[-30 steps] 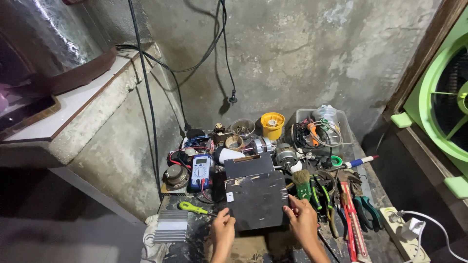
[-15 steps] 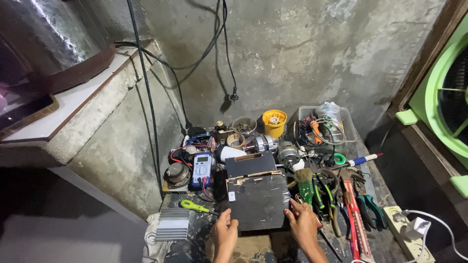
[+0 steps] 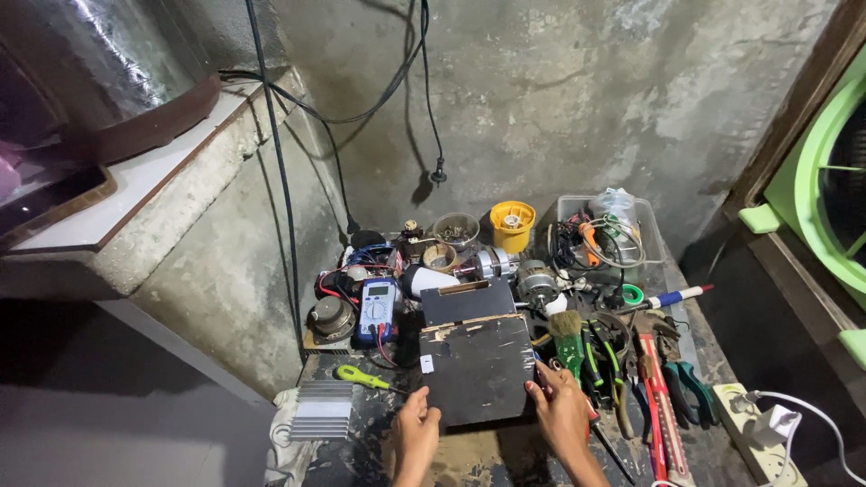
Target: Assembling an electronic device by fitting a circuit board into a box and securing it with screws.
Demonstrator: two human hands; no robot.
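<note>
A: Nearest to us, what do we have in our hands?

B: A dark, scuffed box (image 3: 476, 368) with a flat lid, resting on the grimy bench (image 3: 505, 455). Our left hand (image 3: 416, 436) grips its near-left corner, fingers curled against the edge. Our right hand (image 3: 561, 410) is closed on its right edge, fingertips on the side wall.

A: So both are clamped on the box, not loose?

B: Yes, both press against it, one on each side. The box sits in the middle of the bench, just ahead of our wrists.

A: What lies beside it?

B: To the left we see a green-handled screwdriver (image 3: 361, 377), close to the box's left side, and nearer us a ribbed silver heat sink (image 3: 323, 409). To the right, a paintbrush (image 3: 567, 338) with a green handle just beside our right fingers, then pliers and cutters (image 3: 667, 374), and a white power strip (image 3: 762, 437) at the far right corner.

A: And behind the box?

B: A second dark panel (image 3: 466, 300) touches its far edge. Left of that stands a blue multimeter (image 3: 378, 307) with red and black leads, and a small round speaker (image 3: 331, 317).

A: Farther still?

B: A yellow cup (image 3: 511, 225), a clear bowl of small parts (image 3: 456, 230), and a clear plastic tub (image 3: 648, 225) holding tangled wires. Beyond them rises the stained concrete wall (image 3: 577, 99), with black cables (image 3: 431, 108) hanging down it.
</note>
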